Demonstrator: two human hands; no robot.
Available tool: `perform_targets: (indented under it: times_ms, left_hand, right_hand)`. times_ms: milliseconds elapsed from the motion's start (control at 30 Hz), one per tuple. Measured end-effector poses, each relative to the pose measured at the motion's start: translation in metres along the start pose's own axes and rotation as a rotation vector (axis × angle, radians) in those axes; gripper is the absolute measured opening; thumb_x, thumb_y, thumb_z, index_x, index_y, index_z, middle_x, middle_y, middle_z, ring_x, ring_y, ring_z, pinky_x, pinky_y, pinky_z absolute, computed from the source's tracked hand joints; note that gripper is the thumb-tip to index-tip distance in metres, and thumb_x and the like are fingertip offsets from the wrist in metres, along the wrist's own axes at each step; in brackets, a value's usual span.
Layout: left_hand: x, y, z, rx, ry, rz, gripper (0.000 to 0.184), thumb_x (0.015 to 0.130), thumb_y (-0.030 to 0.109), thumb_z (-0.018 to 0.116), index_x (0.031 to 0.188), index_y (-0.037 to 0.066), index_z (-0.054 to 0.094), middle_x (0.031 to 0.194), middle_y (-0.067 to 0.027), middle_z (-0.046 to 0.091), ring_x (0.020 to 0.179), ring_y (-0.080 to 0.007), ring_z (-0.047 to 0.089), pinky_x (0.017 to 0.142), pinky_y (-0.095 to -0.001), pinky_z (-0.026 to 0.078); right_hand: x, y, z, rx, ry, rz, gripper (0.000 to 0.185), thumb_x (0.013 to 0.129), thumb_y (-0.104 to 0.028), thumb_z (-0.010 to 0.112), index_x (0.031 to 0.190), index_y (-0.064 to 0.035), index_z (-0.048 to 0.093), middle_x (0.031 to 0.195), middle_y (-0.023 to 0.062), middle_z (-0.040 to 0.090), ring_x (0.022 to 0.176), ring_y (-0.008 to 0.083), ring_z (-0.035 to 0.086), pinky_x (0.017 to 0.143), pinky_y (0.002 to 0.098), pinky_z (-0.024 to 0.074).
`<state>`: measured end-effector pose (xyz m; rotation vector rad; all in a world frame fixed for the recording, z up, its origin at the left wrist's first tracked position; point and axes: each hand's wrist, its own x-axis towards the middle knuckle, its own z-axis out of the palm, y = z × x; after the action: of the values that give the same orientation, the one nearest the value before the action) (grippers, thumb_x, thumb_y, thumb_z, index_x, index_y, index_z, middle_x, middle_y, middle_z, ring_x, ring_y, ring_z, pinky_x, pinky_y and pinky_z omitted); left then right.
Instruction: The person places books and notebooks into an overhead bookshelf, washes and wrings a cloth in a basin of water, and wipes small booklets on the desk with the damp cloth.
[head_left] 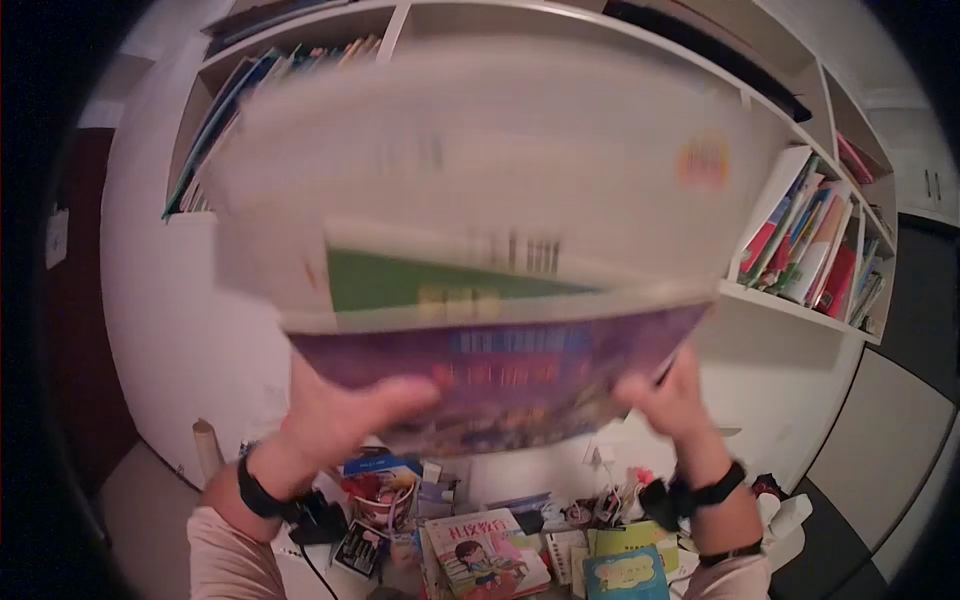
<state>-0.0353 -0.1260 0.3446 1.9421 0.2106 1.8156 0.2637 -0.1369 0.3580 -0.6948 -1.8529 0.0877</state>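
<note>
Raised in front of me is a stack of books, smeared by motion. Nearest is a purple book (500, 375) with blurred lettering and a picture along its lower part. Behind it shows a green-and-white book (375, 280), and a large whitish book or sheet (480, 170) rises highest, with an orange-yellow spot at its right. My left hand (345, 410) grips the lower left of the stack, thumb across the purple cover. At the lower right, my right hand (668, 395) holds the other side, thumb on the cover. The other fingers are mostly hidden behind.
A white wall shelf (780, 305) spans the top, with upright books (800, 240) at right and more books (245, 95) at left. Below, the desk carries a picture book (485, 555), a blue booklet (625, 575), a basket (385, 505) and a rolled tube (207, 450).
</note>
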Motion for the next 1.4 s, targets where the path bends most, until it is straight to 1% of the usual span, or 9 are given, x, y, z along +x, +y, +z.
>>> perform_targets:
  times_ms: [367, 433, 567, 633, 800, 1000, 1133, 1233, 1400]
  left_hand:
    - [0.144, 0.093, 0.007, 0.385, 0.165, 0.880, 0.052, 0.073, 0.031, 0.072, 0.108, -0.004, 0.058, 0.110, -0.0125, 0.059, 0.096, -0.0147, 0.059, 0.083, -0.0272, 0.046]
    - [0.139, 0.113, 0.032, 0.094, -0.044, 0.773, 0.058, 0.078, 0.031, 0.069, 0.121, 0.001, 0.045, 0.117, -0.0153, 0.053, 0.106, -0.0239, 0.052, 0.089, -0.0330, 0.043]
    - [0.163, 0.110, 0.044, 0.281, 0.301, 0.651, 0.050, 0.083, 0.030, 0.062, 0.119, 0.000, 0.045, 0.105, -0.0160, 0.059, 0.092, -0.0246, 0.058, 0.082, -0.0348, 0.047]
    - [0.193, 0.088, 0.023, 0.431, 0.356, 0.487, 0.048, 0.068, 0.037, 0.075, 0.093, -0.002, 0.065, 0.092, -0.0088, 0.066, 0.080, -0.0133, 0.063, 0.071, -0.0270, 0.050]
    - [0.234, 0.029, 0.043, 0.625, 0.511, 0.433, 0.068, 0.058, 0.044, 0.078, 0.090, -0.012, 0.055, 0.092, -0.0287, 0.059, 0.089, -0.0361, 0.060, 0.075, -0.0389, 0.049]
    - [0.212, 0.031, 0.072, 0.786, 0.534, 0.315, 0.063, 0.062, 0.039, 0.077, 0.094, -0.007, 0.048, 0.089, -0.0242, 0.060, 0.089, -0.0375, 0.059, 0.078, -0.0421, 0.047]
    - [0.200, 0.039, 0.080, 0.878, 0.369, 0.316, 0.061, 0.061, 0.035, 0.077, 0.096, -0.006, 0.049, 0.093, -0.0220, 0.060, 0.090, -0.0369, 0.059, 0.078, -0.0427, 0.047]
    - [0.200, 0.040, 0.095, 1.018, 0.294, 0.285, 0.061, 0.059, 0.040, 0.078, 0.093, -0.004, 0.051, 0.089, -0.0226, 0.061, 0.087, -0.0376, 0.060, 0.076, -0.0420, 0.047]
    - [0.229, 0.030, 0.101, 1.075, 0.239, 0.167, 0.057, 0.059, 0.039, 0.077, 0.091, -0.003, 0.056, 0.092, -0.0214, 0.063, 0.087, -0.0361, 0.062, 0.075, -0.0421, 0.048]
  right_hand:
    - [0.176, -0.115, -0.083, 0.150, 0.002, -0.602, 0.043, 0.088, -0.028, 0.055, 0.119, -0.0003, 0.045, 0.108, 0.0074, 0.057, 0.095, 0.0136, 0.057, 0.083, 0.0272, 0.0449]
    - [0.204, -0.110, -0.092, 0.170, -0.019, -0.606, 0.043, 0.088, -0.029, 0.055, 0.119, -0.0014, 0.045, 0.109, 0.0073, 0.057, 0.096, 0.0140, 0.056, 0.084, 0.0278, 0.0441]
    - [0.224, -0.093, -0.076, 0.126, 0.073, -0.574, 0.050, 0.081, -0.031, 0.065, 0.119, -0.0028, 0.049, 0.108, 0.0081, 0.059, 0.096, 0.0164, 0.057, 0.086, 0.0297, 0.0437]
    - [0.242, -0.072, -0.071, 0.222, 0.064, -0.451, 0.063, 0.079, -0.036, 0.067, 0.128, -0.0054, 0.043, 0.115, 0.0091, 0.056, 0.106, 0.0186, 0.052, 0.094, 0.0309, 0.0362]
    - [0.253, -0.024, -0.056, -0.131, 0.237, -0.123, 0.064, 0.085, -0.034, 0.060, 0.138, -0.0111, 0.031, 0.120, 0.0057, 0.053, 0.105, 0.0148, 0.050, 0.087, 0.0296, 0.0403]
    - [0.273, -0.002, -0.042, -0.211, 0.342, -0.034, 0.035, 0.083, -0.016, 0.052, 0.114, -0.0015, 0.045, 0.095, 0.0119, 0.058, 0.081, 0.0217, 0.056, 0.066, 0.0290, 0.0455]
    - [0.254, -0.008, -0.025, -0.276, 0.634, 0.112, 0.044, 0.072, -0.010, 0.049, 0.111, 0.0103, 0.048, 0.109, 0.0304, 0.054, 0.104, 0.0432, 0.052, 0.089, 0.0407, 0.0412]
    - [0.238, 0.003, -0.037, -0.467, 0.284, 0.148, 0.043, 0.070, -0.014, 0.051, 0.100, 0.0149, 0.053, 0.105, 0.0344, 0.054, 0.103, 0.0434, 0.053, 0.089, 0.0415, 0.0415]
    - [0.264, 0.009, -0.032, -0.498, 0.439, 0.091, 0.042, 0.071, -0.024, 0.059, 0.091, 0.0121, 0.060, 0.102, 0.0323, 0.057, 0.101, 0.0431, 0.054, 0.085, 0.0412, 0.0440]
